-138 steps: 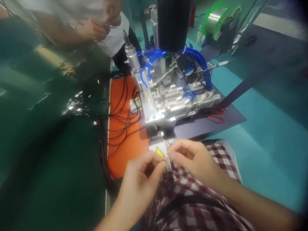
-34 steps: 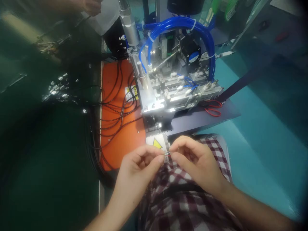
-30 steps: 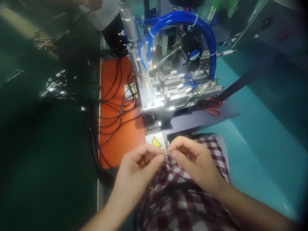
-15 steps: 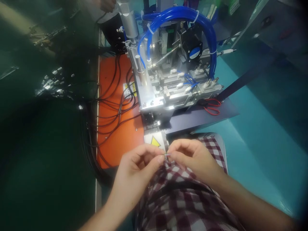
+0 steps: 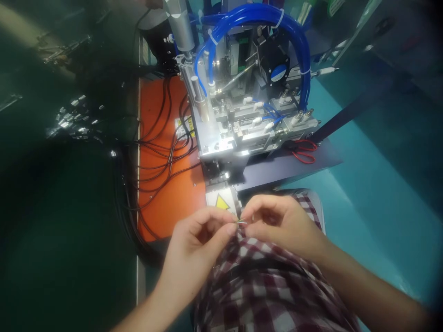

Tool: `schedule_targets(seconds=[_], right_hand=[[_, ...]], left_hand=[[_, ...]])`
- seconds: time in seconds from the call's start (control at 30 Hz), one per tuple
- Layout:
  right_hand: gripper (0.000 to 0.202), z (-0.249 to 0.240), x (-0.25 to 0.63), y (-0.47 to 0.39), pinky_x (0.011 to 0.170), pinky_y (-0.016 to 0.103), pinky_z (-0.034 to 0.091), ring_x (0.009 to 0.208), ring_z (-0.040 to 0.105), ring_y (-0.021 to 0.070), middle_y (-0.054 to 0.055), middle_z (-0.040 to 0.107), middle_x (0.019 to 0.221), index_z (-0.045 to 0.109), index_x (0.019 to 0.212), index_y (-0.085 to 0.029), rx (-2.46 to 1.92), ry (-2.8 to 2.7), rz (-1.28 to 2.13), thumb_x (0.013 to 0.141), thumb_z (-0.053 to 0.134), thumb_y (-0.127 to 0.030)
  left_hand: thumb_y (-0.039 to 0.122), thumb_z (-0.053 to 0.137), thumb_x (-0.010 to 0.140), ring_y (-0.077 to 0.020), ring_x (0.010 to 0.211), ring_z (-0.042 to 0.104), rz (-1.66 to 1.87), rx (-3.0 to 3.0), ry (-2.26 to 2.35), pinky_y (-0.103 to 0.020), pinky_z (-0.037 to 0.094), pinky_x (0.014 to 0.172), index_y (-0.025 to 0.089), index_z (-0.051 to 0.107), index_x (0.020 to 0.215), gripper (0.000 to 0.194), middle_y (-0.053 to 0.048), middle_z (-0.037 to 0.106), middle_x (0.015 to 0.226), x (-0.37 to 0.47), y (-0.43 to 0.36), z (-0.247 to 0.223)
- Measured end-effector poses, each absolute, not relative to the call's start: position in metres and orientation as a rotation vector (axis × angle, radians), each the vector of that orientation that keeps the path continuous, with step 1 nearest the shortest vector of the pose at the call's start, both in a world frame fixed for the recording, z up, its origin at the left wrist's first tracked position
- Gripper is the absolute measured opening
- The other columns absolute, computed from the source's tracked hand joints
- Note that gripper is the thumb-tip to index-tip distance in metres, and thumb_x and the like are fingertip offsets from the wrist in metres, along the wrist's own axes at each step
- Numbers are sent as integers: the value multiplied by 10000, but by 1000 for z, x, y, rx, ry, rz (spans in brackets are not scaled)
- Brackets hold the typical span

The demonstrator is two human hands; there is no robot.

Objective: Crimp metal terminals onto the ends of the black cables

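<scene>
Thin wires (image 5: 241,222), whitish and greenish, stick out to the right from between the thumb and forefinger of my left hand (image 5: 199,244), which pinches them. My right hand (image 5: 282,226) is at their free ends, its thumb and forefinger a little apart on either side of the tips, with nothing visible held between them. Both hands are over the checked cloth on my lap, just below a white label with a yellow arrow (image 5: 221,202).
Ahead stands a metal machine (image 5: 242,124) with a thick blue tube bundle (image 5: 259,11). Black cables (image 5: 169,157) cross an orange plate (image 5: 166,207) at left. A red looped cord (image 5: 304,154) lies beside the machine's right end.
The thumb and forefinger of my right hand have parted, and more of the wire ends shows. My left hand keeps its pinch. The view has shifted slightly.
</scene>
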State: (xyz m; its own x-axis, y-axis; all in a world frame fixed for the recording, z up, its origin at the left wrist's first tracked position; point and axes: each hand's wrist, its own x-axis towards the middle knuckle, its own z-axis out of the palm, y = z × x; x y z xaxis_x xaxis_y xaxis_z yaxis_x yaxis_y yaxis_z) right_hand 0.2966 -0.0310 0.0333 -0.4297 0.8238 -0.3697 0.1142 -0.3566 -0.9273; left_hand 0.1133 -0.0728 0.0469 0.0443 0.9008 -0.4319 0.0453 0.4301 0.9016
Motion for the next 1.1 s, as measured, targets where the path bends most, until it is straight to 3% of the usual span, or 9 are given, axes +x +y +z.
schedule_targets(seconds=[0.23,0.37,0.53,0.77,0.87,0.97,1.1], right_hand=[[43,40,303,-21,531,217,368,572,472,86,-21,598,646,695,750,-171,-1219,-1481,1825,750,709,-212],[55,39,301,-19,549,207,397,584,493,82,-17,589,655,670,732,-147,-1154,-1423,1998,762,682,-192],[87,29,302,-15,452,177,363,461,430,45,-48,537,580,642,725,-130,-933,-1211,2314,766,662,-203],[98,34,304,-8,445,181,351,455,422,52,-45,524,560,608,684,-118,-845,-1348,2465,776,604,-151],[97,42,305,-8,529,209,397,549,472,80,-18,556,648,593,719,-129,-868,-1696,2173,812,576,-148],[91,46,305,-10,626,242,391,662,492,110,3,573,737,592,788,-145,-763,-2119,1501,861,537,-142],[142,42,304,-10,611,259,337,636,460,118,-1,565,743,580,818,-167,-559,-2443,969,916,478,-185]], left_hand=[[314,697,777,-65,526,423,803,966,1373,-159,331,483,199,672,779,118,34,545,591,113,-75,47],[324,688,787,-74,545,435,775,994,1370,-172,346,503,203,672,794,122,29,548,612,112,-75,44],[329,680,794,-93,576,480,741,1044,1294,-195,375,526,201,671,798,129,8,578,652,110,-76,45],[266,673,803,-103,608,522,683,1106,1177,-210,415,565,189,670,806,77,-7,615,697,109,-77,51],[252,687,793,-86,587,516,673,1075,1172,-190,407,547,189,662,798,68,8,607,676,108,-76,51],[251,701,784,-74,563,517,644,987,1169,-170,402,525,188,651,827,91,23,596,644,107,-72,50],[253,707,778,-54,493,482,562,901,1068,-142,343,443,176,667,851,114,24,598,599,106,-69,47]])
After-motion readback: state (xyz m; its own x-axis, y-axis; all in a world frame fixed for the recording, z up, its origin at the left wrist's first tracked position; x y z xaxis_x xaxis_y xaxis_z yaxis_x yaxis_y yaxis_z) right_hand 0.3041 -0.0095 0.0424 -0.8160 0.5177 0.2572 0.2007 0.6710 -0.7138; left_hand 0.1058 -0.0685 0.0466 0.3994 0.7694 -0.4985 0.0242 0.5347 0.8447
